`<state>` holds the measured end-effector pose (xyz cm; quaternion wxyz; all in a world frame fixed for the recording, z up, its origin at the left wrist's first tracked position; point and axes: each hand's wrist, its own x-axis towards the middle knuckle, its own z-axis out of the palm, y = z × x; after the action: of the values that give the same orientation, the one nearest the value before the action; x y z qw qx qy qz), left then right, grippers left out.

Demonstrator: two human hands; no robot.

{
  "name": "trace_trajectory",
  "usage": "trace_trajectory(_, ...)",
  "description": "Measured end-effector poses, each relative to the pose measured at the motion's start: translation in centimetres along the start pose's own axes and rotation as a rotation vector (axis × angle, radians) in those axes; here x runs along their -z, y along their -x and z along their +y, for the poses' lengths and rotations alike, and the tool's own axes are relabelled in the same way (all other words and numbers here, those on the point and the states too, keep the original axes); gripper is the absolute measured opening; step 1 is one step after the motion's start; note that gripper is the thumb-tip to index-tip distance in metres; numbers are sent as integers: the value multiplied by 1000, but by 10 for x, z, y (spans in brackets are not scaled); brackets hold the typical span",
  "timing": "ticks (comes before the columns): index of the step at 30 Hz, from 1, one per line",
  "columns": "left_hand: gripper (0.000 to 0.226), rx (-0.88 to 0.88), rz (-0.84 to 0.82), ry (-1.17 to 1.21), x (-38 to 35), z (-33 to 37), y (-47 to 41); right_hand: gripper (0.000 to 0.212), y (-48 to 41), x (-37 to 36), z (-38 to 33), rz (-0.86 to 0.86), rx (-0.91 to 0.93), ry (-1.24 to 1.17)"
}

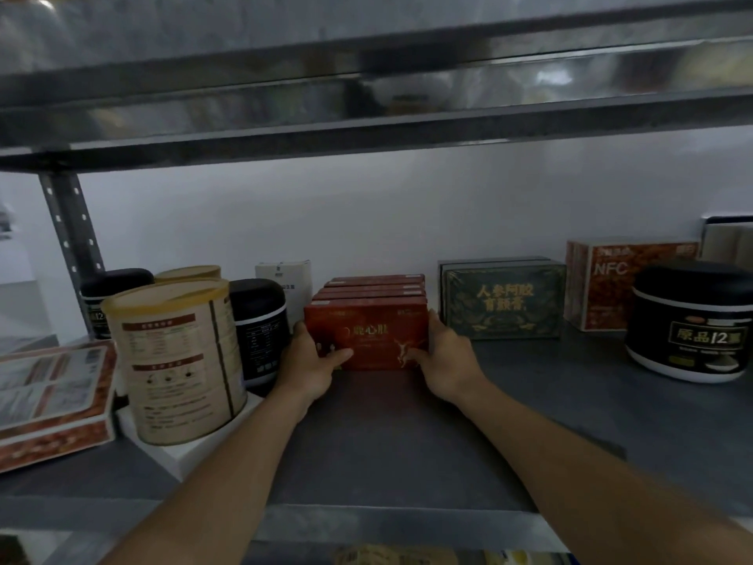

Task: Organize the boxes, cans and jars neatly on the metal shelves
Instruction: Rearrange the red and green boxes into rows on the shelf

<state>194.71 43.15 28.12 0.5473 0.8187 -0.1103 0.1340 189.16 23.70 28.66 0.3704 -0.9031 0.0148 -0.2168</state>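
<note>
The front red box stands on its long edge in the middle of the metal shelf, first in a close-packed row of red boxes running back toward the white wall. Its face carries gold Chinese characters and a gold leaping-animal figure; the characters are too soft to read with certainty. The left hand is clamped on the box's left end, thumb across the front face and fingers round the side. The right hand is clamped on the right end in the same way.

Just beside the row on the right stands a dark green box with two lines of gold characters beginning 人参阿胶. Further right is an orange-red box printed "NFC" in white. In front of that sits a big black jar on a white base, labelled 原品12.

To the left, touching or almost touching the left hand, is a smaller black jar with small white print. A white carton stands behind it. A beige can with a yellow lid and brown panels of tiny text stands on a flat white box. A second can and another black jar stand behind. A flat patterned box lies at the far left.
</note>
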Motion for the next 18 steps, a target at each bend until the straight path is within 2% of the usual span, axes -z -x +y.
trace_trajectory(12,66,-12,49,-39,-2,1,0,50,-1,-2,5,25,-25,-38)
trace_trajectory(15,63,-11,57,-85,-1,1,1,48,-1,-2,5,27,-33,-44)
trace_trajectory(18,60,-30,84,-227,-1,3,4,43,4,-1,3,50,-42,-54)
